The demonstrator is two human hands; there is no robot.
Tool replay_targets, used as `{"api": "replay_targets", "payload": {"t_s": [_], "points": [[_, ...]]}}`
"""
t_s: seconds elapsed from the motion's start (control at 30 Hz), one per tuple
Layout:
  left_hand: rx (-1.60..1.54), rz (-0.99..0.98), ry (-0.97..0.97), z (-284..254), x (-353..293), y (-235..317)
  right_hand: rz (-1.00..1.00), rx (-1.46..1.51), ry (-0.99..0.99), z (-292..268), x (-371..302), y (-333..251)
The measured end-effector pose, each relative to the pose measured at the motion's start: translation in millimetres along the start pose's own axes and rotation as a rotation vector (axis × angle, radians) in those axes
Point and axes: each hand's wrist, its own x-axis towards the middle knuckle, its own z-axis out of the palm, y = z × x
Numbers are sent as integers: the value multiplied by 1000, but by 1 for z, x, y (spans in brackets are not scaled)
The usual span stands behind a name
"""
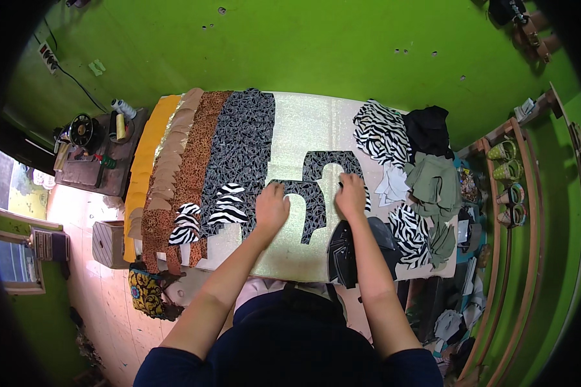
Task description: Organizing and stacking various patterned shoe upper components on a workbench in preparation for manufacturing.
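"Start with the head view; where are the pieces being handled?"

"On the desk with the pale, shimmering top [306, 122]; the lower grey-and-black patterned, arch-shaped fabric cutout [315, 209] lies in front of the person; the upper grey-and-black patterned, arch-shaped fabric cutout [332, 158] lies just beyond it, to the right."

"And the hands?"

"The bare left hand [273, 208] is at the lower cutout's upper left part; its fingers bend downward together, yet I cannot tell whether they pinch the edge or merely press; the bare right hand [350, 197] is at the upper cutout's right side, fingers curled; whether they grip it is hidden too."

"Which step would you call it?"

"Laying out cut pieces, I judge; the long grey-and-black patterned fabric row [242, 142] at the left looks like matching stock."

"What does the next move call for?"

"Probably flattening both cutouts without creasing them; the right hand should mind the black-and-white zebra-striped piece [368, 201] just beside it; a snag could drag it along."
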Motion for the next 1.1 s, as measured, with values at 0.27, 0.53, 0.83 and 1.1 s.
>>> {"api": "replay_targets", "payload": {"t_s": [0.27,0.53,0.83,1.1], "points": [[-139,166,-285,37,10,35,30,-108,-282,-26,-3,41],[-379,172,-443,31,27,63,-15,498,-499,-33,2,37],[-490,-184,-438,-1,37,9,31,531,-466,-15,7,-20],[-352,-282,-409,-5,31,-30,224,337,-502,29,4,-46]]}}
